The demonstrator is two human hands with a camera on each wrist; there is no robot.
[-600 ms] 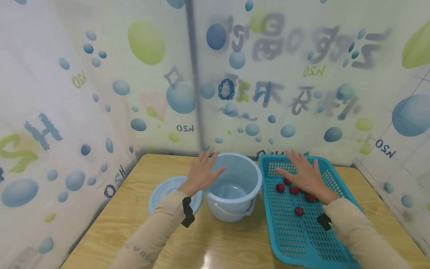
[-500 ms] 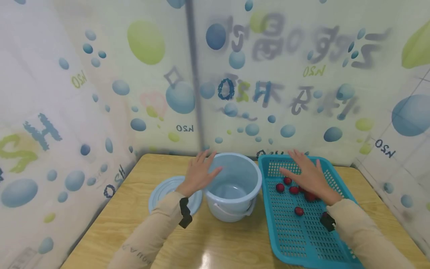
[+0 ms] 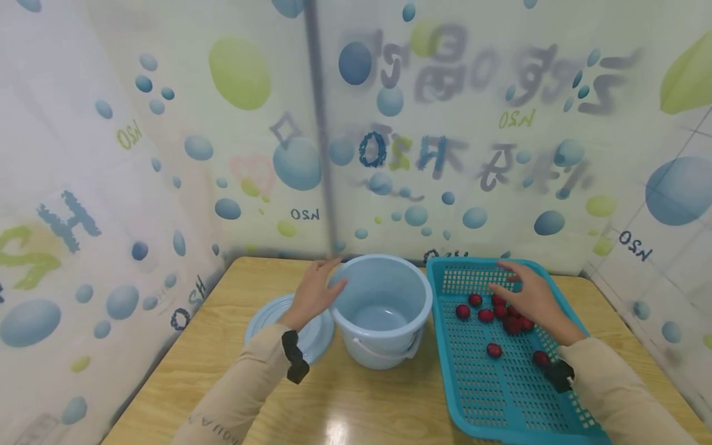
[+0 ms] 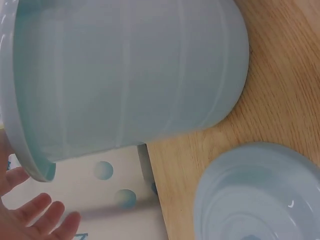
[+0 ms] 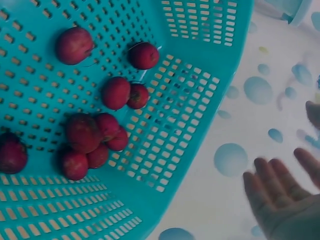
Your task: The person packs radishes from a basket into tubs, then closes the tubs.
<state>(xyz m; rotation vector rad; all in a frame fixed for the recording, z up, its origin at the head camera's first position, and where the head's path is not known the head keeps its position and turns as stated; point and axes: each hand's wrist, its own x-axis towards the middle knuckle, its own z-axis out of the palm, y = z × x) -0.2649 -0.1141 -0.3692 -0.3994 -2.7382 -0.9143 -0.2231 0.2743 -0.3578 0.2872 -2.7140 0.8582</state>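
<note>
My left hand [image 3: 311, 293] is held at the left rim of a light blue bucket [image 3: 372, 358], its fingers loosely extended. The left wrist view shows the fingertips near the bucket's rim [image 4: 30, 155]; whether they touch it I cannot tell. The bucket stands upright and uncovered, its white handle hanging down in front. My right hand [image 3: 534, 300] hovers over the back right of a teal perforated basket [image 3: 445, 371], fingers slightly bent and holding nothing. Several small, round, dark red fruits [image 3: 463, 312], plum-like, lie in the basket, mostly clustered under that hand.
A light blue round lid [image 3: 319, 343] lies on the wooden table [image 3: 356, 408] left of the bucket, partly behind my left forearm. The basket stands close to the bucket's right side. A patterned sheet wall [image 3: 389, 216] rises right behind the table.
My left hand has drawn back to the left, away from above the bucket's mouth. The right hand has shifted right and lower, its fingers bending more, uncovering more of the fruits.
</note>
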